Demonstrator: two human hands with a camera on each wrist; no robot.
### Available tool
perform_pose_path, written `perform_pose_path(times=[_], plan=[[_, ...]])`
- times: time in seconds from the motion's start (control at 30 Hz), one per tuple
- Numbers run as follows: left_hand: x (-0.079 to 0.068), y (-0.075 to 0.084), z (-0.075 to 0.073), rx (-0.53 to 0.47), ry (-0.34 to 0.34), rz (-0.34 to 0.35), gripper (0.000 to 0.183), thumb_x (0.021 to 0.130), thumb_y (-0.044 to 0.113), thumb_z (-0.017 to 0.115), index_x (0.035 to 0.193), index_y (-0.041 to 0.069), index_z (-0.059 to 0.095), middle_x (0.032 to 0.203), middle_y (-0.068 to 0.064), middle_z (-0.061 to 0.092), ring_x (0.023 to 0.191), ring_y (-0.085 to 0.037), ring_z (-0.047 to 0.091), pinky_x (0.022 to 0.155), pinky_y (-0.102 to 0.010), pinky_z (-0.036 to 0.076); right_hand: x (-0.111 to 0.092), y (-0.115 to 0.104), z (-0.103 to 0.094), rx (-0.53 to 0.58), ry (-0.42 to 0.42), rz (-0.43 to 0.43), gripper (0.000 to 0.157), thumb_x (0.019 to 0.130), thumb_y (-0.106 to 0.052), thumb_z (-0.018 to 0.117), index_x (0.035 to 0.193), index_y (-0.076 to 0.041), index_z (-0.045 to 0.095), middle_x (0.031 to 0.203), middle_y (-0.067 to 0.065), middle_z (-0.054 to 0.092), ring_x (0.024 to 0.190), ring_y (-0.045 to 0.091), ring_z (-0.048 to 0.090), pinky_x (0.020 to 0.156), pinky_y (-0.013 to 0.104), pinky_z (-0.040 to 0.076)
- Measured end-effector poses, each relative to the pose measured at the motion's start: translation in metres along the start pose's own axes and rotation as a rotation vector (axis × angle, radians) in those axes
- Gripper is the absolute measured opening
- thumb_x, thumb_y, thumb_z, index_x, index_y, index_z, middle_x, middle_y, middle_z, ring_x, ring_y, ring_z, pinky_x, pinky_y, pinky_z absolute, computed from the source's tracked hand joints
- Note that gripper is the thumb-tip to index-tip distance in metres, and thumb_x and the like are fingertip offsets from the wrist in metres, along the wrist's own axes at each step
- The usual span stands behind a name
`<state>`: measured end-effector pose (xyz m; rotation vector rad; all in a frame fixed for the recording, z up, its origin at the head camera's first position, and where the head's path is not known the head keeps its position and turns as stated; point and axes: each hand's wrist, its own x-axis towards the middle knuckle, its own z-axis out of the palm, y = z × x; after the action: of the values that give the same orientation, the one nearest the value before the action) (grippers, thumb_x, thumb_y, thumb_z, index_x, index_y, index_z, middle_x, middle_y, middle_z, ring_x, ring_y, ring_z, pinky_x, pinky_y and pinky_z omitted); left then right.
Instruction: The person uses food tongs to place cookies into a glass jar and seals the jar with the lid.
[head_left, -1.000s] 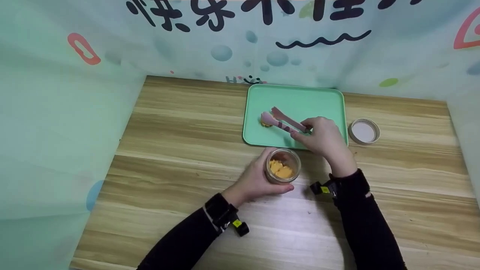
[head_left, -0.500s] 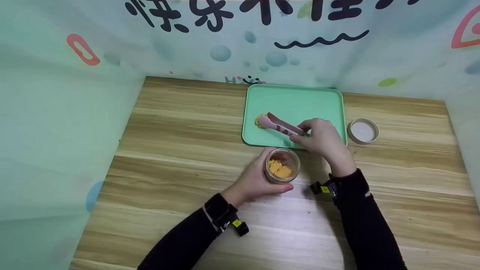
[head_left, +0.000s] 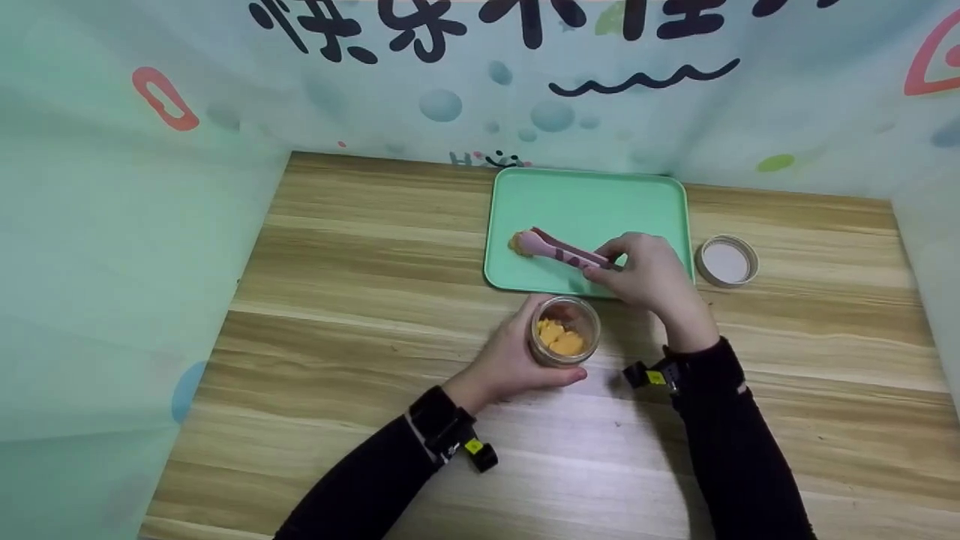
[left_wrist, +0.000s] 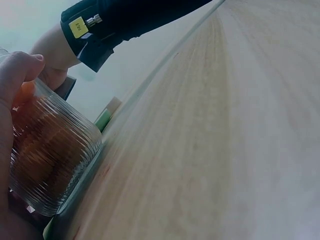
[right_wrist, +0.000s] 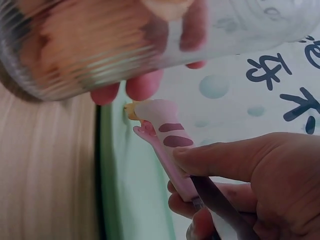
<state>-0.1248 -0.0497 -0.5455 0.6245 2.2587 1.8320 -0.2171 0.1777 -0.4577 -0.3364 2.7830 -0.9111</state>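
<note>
My left hand (head_left: 501, 369) grips a ribbed clear glass jar (head_left: 536, 351) just in front of the green tray (head_left: 592, 195). Several yellow-orange biscuits (head_left: 564, 343) lie in the bottom of this jar. Over the tray, my right hand (head_left: 651, 276) pinches pink tongs (head_left: 551, 250) between thumb and fingers. The tongs' tips point left and stand at a scalloped biscuit (head_left: 515, 244) on the left part of the tray, partly covering it. In the right wrist view the biscuit (right_wrist: 131, 111) shows at the tips of the tongs (right_wrist: 172, 127); whether it is lifted I cannot tell.
A round lid (head_left: 727, 262) lies with its pale inside up, right of the tray. Beneath everything is a wood-grain table (head_left: 360, 285). Printed cloth (head_left: 360, 97) hangs behind the table and along its sides.
The tongs' tips have moved slightly left and down, and their arms have drawn closer together at the biscuit. The biscuit has shifted a little left. My left hand and the jar stay put.
</note>
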Motion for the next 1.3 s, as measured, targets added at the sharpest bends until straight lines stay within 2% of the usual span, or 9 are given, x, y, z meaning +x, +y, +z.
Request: perform_pose_path(times=[0.2, 0.43, 0.67, 0.87, 1.07, 1.17, 1.3], plan=[[0.001, 0.000, 0.000, 0.003, 0.000, 0.004, 0.095, 0.069, 0.044, 0.100, 0.146, 0.034, 0.047, 0.142, 0.005, 0.064, 0.134, -0.011, 0.060, 0.122, -0.035, 0.046, -0.004, 0.002, -0.008, 0.001, -0.001, -0.005, 0.032, 0.094, -0.033, 0.080, 0.114, -0.007, 0.081, 0.114, 0.015, 0.077, 0.088, 0.026, 0.059, 0.079, 0.036, 0.044], [0.001, -0.001, -0.001, -0.014, -0.004, 0.007, 0.094, 0.069, 0.042, 0.101, 0.146, 0.035, 0.047, 0.141, 0.008, 0.064, 0.134, -0.011, 0.060, 0.122, -0.035, 0.045, -0.011, 0.002, -0.020, 0.003, -0.014, 0.010, 0.035, 0.096, -0.037, 0.079, 0.115, -0.008, 0.080, 0.112, 0.013, 0.075, 0.068, 0.017, 0.057, 0.067, 0.033, 0.045], [0.000, -0.001, -0.001, -0.013, 0.000, 0.003, 0.095, 0.069, 0.043, 0.101, 0.147, 0.035, 0.047, 0.142, 0.006, 0.064, 0.134, -0.010, 0.060, 0.122, -0.036, 0.045, -0.019, 0.001, -0.036, 0.050, -0.001, 0.026, 0.042, 0.095, -0.045, 0.079, 0.119, -0.010, 0.080, 0.111, 0.011, 0.073, 0.067, 0.013, 0.053, 0.059, 0.028, 0.044], [0.001, 0.000, 0.000, -0.022, 0.002, -0.004, 0.095, 0.068, 0.042, 0.101, 0.147, 0.034, 0.048, 0.144, -0.001, 0.065, 0.135, -0.016, 0.060, 0.122, -0.037, 0.045, -0.035, -0.004, -0.053, 0.073, 0.068, 0.022, 0.036, 0.094, -0.044, 0.082, 0.115, -0.014, 0.081, 0.094, 0.006, 0.069, 0.063, 0.013, 0.053, 0.052, 0.027, 0.043], [0.001, 0.001, 0.000, -0.053, 0.000, -0.028, 0.095, 0.067, 0.037, 0.102, 0.146, 0.038, 0.048, 0.143, 0.005, 0.064, 0.134, -0.014, 0.060, 0.121, -0.037, 0.046, -0.059, -0.011, -0.072, 0.078, 0.102, -0.109, 0.026, 0.093, -0.034, 0.084, 0.110, -0.015, 0.082, 0.075, 0.001, 0.064, 0.056, 0.010, 0.049, 0.046, 0.026, 0.038], [0.000, 0.003, 0.001, -0.063, -0.002, -0.035, 0.096, 0.067, 0.032, 0.103, 0.145, 0.041, 0.049, 0.142, 0.009, 0.064, 0.133, -0.012, 0.060, 0.121, -0.036, 0.047, -0.074, -0.015, -0.082, 0.064, 0.129, -0.160, 0.021, 0.092, -0.028, 0.086, 0.109, -0.017, 0.082, 0.072, -0.002, 0.065, 0.056, 0.009, 0.050, 0.046, 0.025, 0.037], [0.000, 0.003, 0.001, -0.044, 0.005, -0.034, 0.095, 0.068, 0.035, 0.102, 0.145, 0.041, 0.049, 0.140, 0.013, 0.064, 0.132, -0.008, 0.060, 0.121, -0.036, 0.046, -0.094, -0.020, -0.091, 0.055, 0.167, -0.227, 0.019, 0.089, -0.020, 0.088, 0.108, -0.020, 0.082, 0.079, -0.007, 0.069, 0.059, 0.008, 0.055, 0.050, 0.020, 0.042]])
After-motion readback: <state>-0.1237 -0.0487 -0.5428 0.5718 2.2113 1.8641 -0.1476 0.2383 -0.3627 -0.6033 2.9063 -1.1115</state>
